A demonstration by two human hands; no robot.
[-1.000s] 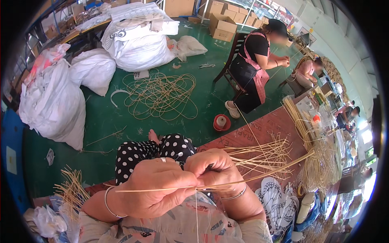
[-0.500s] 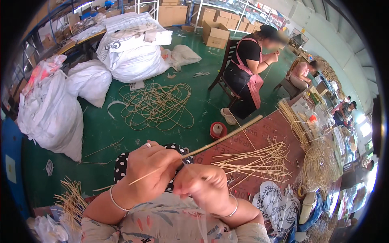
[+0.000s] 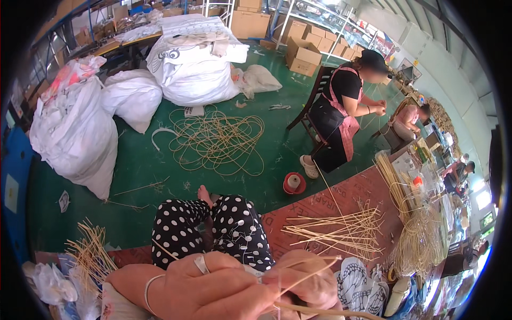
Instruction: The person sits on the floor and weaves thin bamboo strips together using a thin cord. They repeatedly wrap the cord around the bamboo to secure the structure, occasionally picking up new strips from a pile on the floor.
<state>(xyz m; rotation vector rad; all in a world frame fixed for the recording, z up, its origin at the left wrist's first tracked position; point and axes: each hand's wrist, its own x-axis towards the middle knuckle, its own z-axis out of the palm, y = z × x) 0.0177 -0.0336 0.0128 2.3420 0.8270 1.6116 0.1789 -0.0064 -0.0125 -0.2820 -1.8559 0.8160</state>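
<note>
Close to my body, my left hand (image 3: 213,282) is closed, its fingers pinching thin bamboo strips. One pale strip (image 3: 312,274) slants up to the right from its fingertips, and a thicker strip (image 3: 330,310) runs off toward the bottom edge. A thin strip end (image 3: 164,249) pokes out beyond the left hand's far side. Right beside it, my right hand (image 3: 309,282) is curled around the same strips; its fingertips are partly hidden. Beneath both hands is my lap in black polka-dot trousers (image 3: 232,226), with pale thread bits on it.
On the red-brown board (image 3: 277,218) at right lies a pile of bamboo strips (image 3: 341,229). Another bundle of strips (image 3: 90,256) stands at lower left. A coil of cane (image 3: 216,138), white sacks (image 3: 74,138) and a red bowl (image 3: 294,183) are on the green floor. A co-worker (image 3: 346,106) sits ahead right.
Both hands have come down and nearer my body with the strips, uncovering my lap. The strips' long end no longer points up over the board. The view has shifted slightly.
</note>
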